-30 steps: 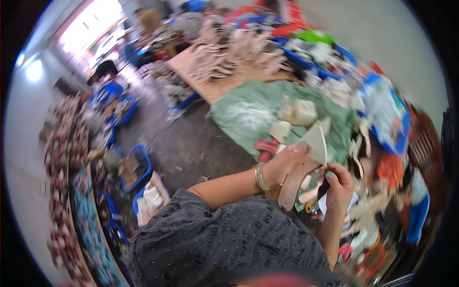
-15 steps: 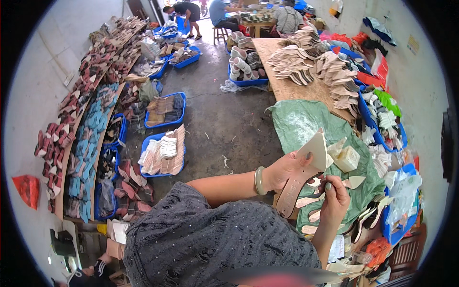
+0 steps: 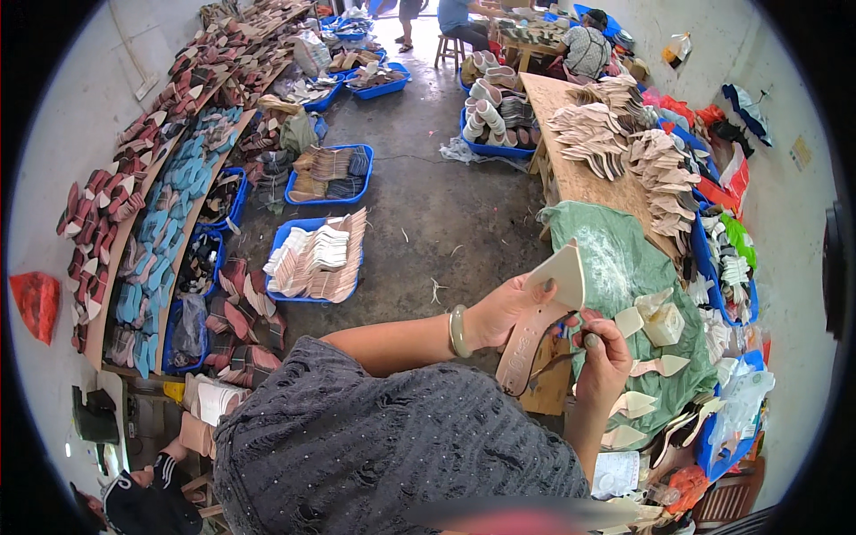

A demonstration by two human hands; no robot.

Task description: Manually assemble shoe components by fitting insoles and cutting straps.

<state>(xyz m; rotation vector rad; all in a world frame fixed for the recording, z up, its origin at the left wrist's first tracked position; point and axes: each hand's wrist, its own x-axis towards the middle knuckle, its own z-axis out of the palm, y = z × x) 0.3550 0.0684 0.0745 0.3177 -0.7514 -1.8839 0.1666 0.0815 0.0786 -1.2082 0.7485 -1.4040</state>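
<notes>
My left hand [image 3: 504, 312], a pale bangle at its wrist, is closed round a beige pointed shoe insole [image 3: 523, 352]. The insole is tilted, its broad pointed end up and its narrow rounded end down toward my body. Close to the insole's right edge, my right hand [image 3: 604, 355] has its thumb and fingers pinched together. What they hold, if anything, is too small to make out. Beyond and below my right hand, several pale insole pieces [image 3: 633, 404] lie on a green sheet [image 3: 593, 234]. A whitish block-shaped container [image 3: 662, 325] stands there too.
Stacked insoles [image 3: 584, 134] cover part of a wooden table [image 3: 557, 94] ahead on the right. Blue trays with shoe parts, among them one tray [image 3: 287, 234], stand on the floor. Racks of red and blue pieces [image 3: 165, 236] line the left. Other people [image 3: 588, 49] are in the background.
The view has shifted, so the room's contents sit differently in the picture. Both my hands remain at the insole, my right hand still pinched beside its edge.
</notes>
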